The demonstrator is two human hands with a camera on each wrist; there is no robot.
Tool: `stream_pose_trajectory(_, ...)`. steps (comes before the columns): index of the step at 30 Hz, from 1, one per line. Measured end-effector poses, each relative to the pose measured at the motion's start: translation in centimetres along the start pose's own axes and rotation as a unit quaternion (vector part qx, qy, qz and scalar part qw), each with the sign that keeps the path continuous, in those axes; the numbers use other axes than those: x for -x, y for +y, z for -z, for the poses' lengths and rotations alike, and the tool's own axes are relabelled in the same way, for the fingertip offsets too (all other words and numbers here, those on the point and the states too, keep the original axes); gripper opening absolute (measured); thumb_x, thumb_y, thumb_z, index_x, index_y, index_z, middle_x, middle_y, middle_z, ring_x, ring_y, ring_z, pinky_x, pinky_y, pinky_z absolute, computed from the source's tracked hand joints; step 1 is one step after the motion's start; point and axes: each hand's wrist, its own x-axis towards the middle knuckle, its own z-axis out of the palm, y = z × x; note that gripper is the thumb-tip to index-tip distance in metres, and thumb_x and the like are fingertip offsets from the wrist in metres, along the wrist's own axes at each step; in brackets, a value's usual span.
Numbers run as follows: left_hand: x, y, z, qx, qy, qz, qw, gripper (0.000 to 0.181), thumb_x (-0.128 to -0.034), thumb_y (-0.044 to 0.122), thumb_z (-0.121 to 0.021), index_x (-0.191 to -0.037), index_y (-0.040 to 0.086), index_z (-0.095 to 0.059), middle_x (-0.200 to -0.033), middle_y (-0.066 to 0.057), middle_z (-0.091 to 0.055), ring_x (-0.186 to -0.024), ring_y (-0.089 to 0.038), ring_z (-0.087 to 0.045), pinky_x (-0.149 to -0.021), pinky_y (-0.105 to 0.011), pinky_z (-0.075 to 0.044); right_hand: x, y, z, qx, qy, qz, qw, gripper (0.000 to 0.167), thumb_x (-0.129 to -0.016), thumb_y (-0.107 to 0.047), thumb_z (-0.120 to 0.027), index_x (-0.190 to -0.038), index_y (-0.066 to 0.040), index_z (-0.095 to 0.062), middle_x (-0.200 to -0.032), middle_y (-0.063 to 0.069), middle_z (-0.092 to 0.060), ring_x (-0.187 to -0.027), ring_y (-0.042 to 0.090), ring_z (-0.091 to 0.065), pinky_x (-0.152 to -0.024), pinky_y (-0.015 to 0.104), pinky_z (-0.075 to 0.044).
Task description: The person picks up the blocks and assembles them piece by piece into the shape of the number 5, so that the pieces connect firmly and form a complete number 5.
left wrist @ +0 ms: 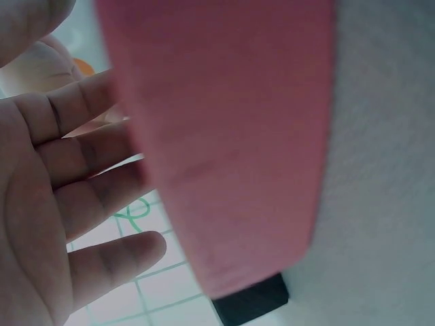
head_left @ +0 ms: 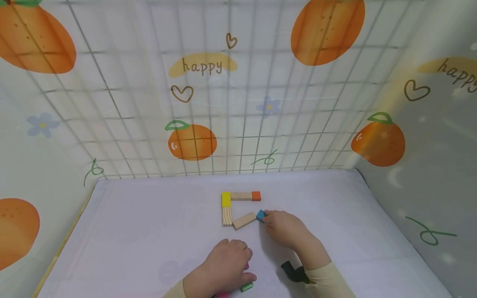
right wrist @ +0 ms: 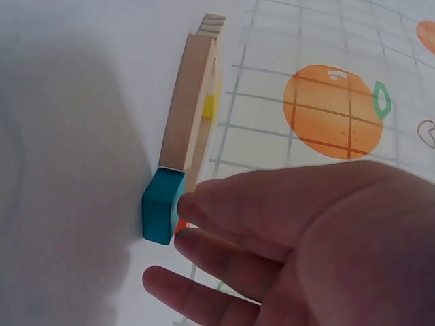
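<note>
My right hand (head_left: 285, 227) touches a blue block (head_left: 261, 216) with its fingertips. The right wrist view shows the fingers (right wrist: 228, 255) fairly straight against one side of this blue block (right wrist: 160, 206). The block meets the end of a slanted plain wooden block (head_left: 244, 221). My left hand (head_left: 227, 263) is low over the table, fingers spread and relaxed. Beside its thumb lies a green block (head_left: 246, 287), with pink pieces partly hidden under the hand. In the left wrist view a blurred pink block (left wrist: 231, 149) covers some fingertips; contact cannot be told.
A striped wooden block (head_left: 227, 216), a yellow block (head_left: 226, 199), another plain block (head_left: 241, 196) and an orange-red block (head_left: 256, 196) form an angled outline on the white table (head_left: 149, 231). A dark curved object (head_left: 294, 273) is by the right sleeve. Printed curtains surround the table.
</note>
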Motion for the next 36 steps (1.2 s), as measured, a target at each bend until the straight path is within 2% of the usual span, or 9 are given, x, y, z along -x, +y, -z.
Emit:
stream_pose_trajectory(5,0.2,-0.1,0.6,-0.015,0.011,0.016,0.9997,0.05,-0.0857,0.068,-0.066,-0.108,0.023,-0.069,-0.117,0.006,-0.067,-0.111,-0.011,-0.061,-0.084,-0.033,-0.053,0.2,0.2,0.5,-0.002,0.004,-0.002,1.0,0.032,-0.096,-0.011,-0.062,-0.127,-0.011,-0.071,-0.137,0.011,-0.065,-0.128,0.034,-0.061,-0.102,0.053,-0.051)
stream_pose_trajectory(10,0.1,-0.5,1.7,0.025,-0.014,0.063,0.9976,0.041,-0.0889,0.063,-0.065,-0.093,0.022,-0.068,-0.075,0.01,-0.057,-0.069,-0.008,-0.051,-0.063,-0.028,-0.043,0.3,0.3,1.2,-0.017,-0.004,-0.022,0.9996,0.034,-0.096,-0.014,-0.065,-0.13,-0.012,-0.07,-0.14,0.012,-0.063,-0.132,0.035,-0.057,-0.106,0.054,-0.048)
stream_pose_trajectory(13,0.2,-0.3,1.6,0.034,-0.016,0.049,0.9981,0.039,-0.0912,0.061,-0.064,-0.077,0.024,-0.065,-0.062,0.011,-0.05,-0.057,-0.008,-0.045,-0.058,-0.027,-0.038,0.6,0.0,1.6,-0.038,0.003,-0.011,0.9992,0.032,-0.096,-0.015,-0.066,-0.127,-0.013,-0.072,-0.139,0.011,-0.063,-0.133,0.035,-0.056,-0.107,0.055,-0.047)
stream_pose_trajectory(18,0.3,0.1,1.0,0.0,0.029,-0.002,0.9996,0.041,-0.0899,0.061,-0.065,-0.067,0.027,-0.062,-0.058,0.014,-0.052,-0.054,-0.007,-0.047,-0.053,-0.026,-0.034,1.3,-1.9,1.4,-0.063,0.01,0.054,0.9965,0.029,-0.094,-0.011,-0.065,-0.122,-0.012,-0.074,-0.133,0.007,-0.068,-0.128,0.03,-0.061,-0.106,0.051,-0.048)
stream_pose_trajectory(21,0.0,0.0,0.9,0.017,0.026,-0.039,0.9988,0.034,-0.0886,0.061,-0.067,-0.078,0.029,-0.067,-0.07,0.017,-0.06,-0.064,-0.002,-0.053,-0.058,-0.025,-0.04,1.8,-3.0,0.6,-0.07,-0.015,0.102,0.9922,0.025,-0.093,-0.01,-0.066,-0.115,-0.014,-0.077,-0.125,0.002,-0.073,-0.119,0.024,-0.067,-0.101,0.047,-0.052)
stream_pose_trajectory(24,-0.3,-0.1,0.7,0.041,0.0,-0.075,0.9963,0.037,-0.0889,0.061,-0.067,-0.102,0.027,-0.071,-0.097,0.017,-0.068,-0.086,0.001,-0.061,-0.075,-0.028,-0.051,2.2,-3.3,-0.2,-0.083,-0.055,0.134,0.9859,0.021,-0.094,-0.014,-0.066,-0.11,-0.019,-0.078,-0.12,-0.003,-0.074,-0.112,0.019,-0.07,-0.097,0.045,-0.055)
stream_pose_trajectory(28,-0.5,-0.3,0.2,0.039,-0.012,-0.075,0.9963,0.054,-0.091,0.064,-0.062,-0.127,0.024,-0.066,-0.129,0.011,-0.065,-0.119,-0.003,-0.059,-0.097,-0.04,-0.054,2.4,-3.2,-0.5,-0.078,-0.068,0.138,0.985,0.024,-0.095,-0.018,-0.067,-0.118,-0.02,-0.077,-0.124,-0.004,-0.073,-0.11,0.018,-0.07,-0.095,0.043,-0.056)
stream_pose_trajectory(33,-0.5,-0.3,0.2,0.032,-0.012,-0.055,0.9979,0.052,-0.0917,0.064,-0.061,-0.128,0.026,-0.067,-0.127,0.012,-0.067,-0.119,-0.003,-0.059,-0.098,-0.04,-0.052,2.4,-3.0,-0.5,-0.034,-0.048,0.137,0.9888,0.016,-0.094,-0.023,-0.071,-0.107,-0.019,-0.079,-0.105,-0.004,-0.077,-0.085,0.013,-0.069,-0.084,0.039,-0.059)
stream_pose_trajectory(36,-0.3,-0.3,0.3,0.027,-0.013,-0.047,0.9985,0.046,-0.0908,0.063,-0.063,-0.121,0.029,-0.07,-0.12,0.014,-0.069,-0.114,-0.004,-0.062,-0.096,-0.039,-0.051,2.7,-2.9,-0.6,-0.019,-0.052,0.112,0.9921,0.019,-0.091,-0.025,-0.074,-0.108,-0.017,-0.079,-0.103,-0.002,-0.077,-0.089,0.017,-0.071,-0.086,0.04,-0.059)
